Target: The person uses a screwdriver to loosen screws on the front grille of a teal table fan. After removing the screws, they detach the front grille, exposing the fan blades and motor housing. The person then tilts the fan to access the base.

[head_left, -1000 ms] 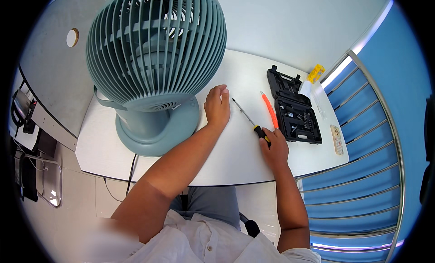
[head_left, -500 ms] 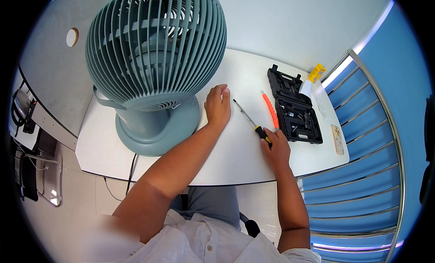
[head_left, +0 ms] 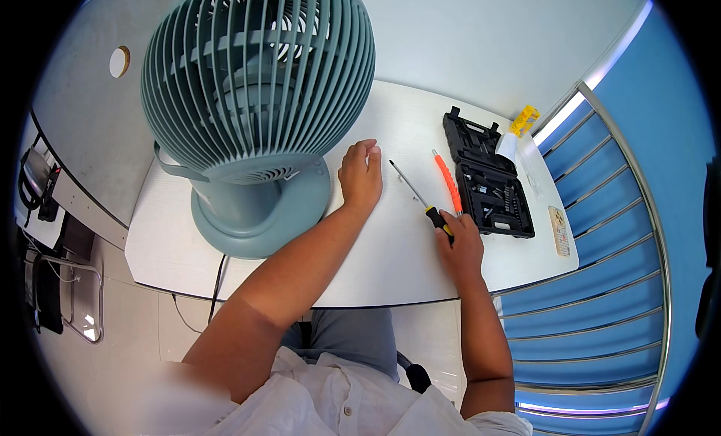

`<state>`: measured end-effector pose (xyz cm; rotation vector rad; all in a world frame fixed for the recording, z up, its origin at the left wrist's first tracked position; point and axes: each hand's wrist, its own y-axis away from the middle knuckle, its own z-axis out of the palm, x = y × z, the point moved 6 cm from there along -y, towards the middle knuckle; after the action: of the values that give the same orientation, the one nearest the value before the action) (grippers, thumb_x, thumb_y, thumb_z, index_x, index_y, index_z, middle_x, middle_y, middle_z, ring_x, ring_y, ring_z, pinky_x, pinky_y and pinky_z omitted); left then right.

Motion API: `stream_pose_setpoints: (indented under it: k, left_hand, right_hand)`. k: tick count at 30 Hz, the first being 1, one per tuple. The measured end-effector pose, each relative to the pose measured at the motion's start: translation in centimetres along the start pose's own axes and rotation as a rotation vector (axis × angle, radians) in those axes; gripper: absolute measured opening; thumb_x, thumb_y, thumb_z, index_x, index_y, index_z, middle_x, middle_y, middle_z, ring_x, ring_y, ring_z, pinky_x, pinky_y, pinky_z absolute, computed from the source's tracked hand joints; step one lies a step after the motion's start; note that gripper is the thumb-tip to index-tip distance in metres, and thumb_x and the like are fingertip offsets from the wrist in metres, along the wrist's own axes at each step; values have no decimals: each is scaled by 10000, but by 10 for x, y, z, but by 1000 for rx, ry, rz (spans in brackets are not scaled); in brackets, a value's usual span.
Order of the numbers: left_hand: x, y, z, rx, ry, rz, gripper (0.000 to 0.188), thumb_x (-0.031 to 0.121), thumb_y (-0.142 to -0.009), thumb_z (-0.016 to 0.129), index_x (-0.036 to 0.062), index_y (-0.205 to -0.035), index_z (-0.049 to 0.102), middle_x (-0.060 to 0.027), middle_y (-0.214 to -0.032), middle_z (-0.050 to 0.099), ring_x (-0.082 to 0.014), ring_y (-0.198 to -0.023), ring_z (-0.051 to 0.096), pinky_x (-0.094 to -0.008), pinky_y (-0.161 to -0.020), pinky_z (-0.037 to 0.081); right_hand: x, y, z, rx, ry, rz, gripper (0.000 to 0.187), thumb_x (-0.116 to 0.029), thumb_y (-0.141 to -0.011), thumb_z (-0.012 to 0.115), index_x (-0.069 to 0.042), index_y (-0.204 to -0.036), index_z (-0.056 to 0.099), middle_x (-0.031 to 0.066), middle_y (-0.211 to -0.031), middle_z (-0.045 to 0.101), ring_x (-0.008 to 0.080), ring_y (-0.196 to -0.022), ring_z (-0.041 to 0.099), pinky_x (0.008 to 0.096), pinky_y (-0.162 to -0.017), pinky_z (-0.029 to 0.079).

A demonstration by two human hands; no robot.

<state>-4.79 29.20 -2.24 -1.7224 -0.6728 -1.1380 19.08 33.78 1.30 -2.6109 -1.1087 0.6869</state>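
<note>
A black-and-yellow screwdriver (head_left: 434,217) is gripped at its handle by my right hand (head_left: 460,246), its shaft slanting up and left just over the white tabletop (head_left: 405,263). Beside the shaft lie tiny metallic bits (head_left: 415,198), too small to name. My left hand (head_left: 360,175) rests on its side on the table, fingers curled together; whatever they may hold is hidden. Left of it stands a big grey-green fan (head_left: 255,90) with a round ribbed grille and a wide base. An orange twisted-shaft tool (head_left: 447,179) lies right of the screwdriver, close to my right fingertips.
An open black tool case (head_left: 494,200) with bits and sockets lies at the right. Behind it are a yellow packet (head_left: 524,121) and a white object (head_left: 507,146). A pale remote-like strip (head_left: 559,231) is near the right edge. Metal railing (head_left: 612,256) borders the table; a black cord (head_left: 218,286) hangs in front.
My right hand has shifted slightly to the right with the screwdriver, and its tip has moved a little right, away from my left hand. The left hand has stayed put.
</note>
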Motion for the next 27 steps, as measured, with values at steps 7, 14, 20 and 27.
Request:
stream_pose_setpoints:
  k: [7, 14, 20, 27]
  left_hand:
    - [1, 1, 0, 8, 0, 10, 263, 267, -954, 492, 80, -1104, 601, -90, -1100, 625, -260, -1025, 583, -418, -887, 425]
    - [-1, 0, 0, 2, 23, 4, 240, 238, -936, 518, 81, -1094, 605, -87, -1100, 624, -261, -1032, 582, -409, -896, 425]
    - [-4, 0, 3, -35, -40, 16, 234, 187, -875, 578, 111, -1094, 607, -65, -1116, 610, -257, -1086, 549, -422, -919, 401]
    - [-5, 0, 5, -47, -52, 11, 226, 180, -868, 587, 119, -1085, 607, -61, -1121, 606, -258, -1080, 548, -424, -913, 403]
  right_hand:
    - [1, 2, -6, 26, -14, 0, 356, -157, -809, 664, -109, -1162, 646, 65, -903, 528, 243, -871, 564, 353, -736, 474]
    - [3, 5, -20, 47, -73, 38, 355, -145, -817, 664, -101, -1168, 644, 67, -921, 539, 247, -875, 569, 345, -749, 474]
    - [9, 11, -20, 21, -50, 50, 355, -144, -815, 664, -100, -1168, 646, 70, -897, 535, 247, -858, 571, 345, -749, 472]
    - [13, 25, -19, 34, -52, 38, 358, -129, -809, 650, -86, -1165, 645, 77, -875, 523, 241, -819, 558, 331, -727, 459]
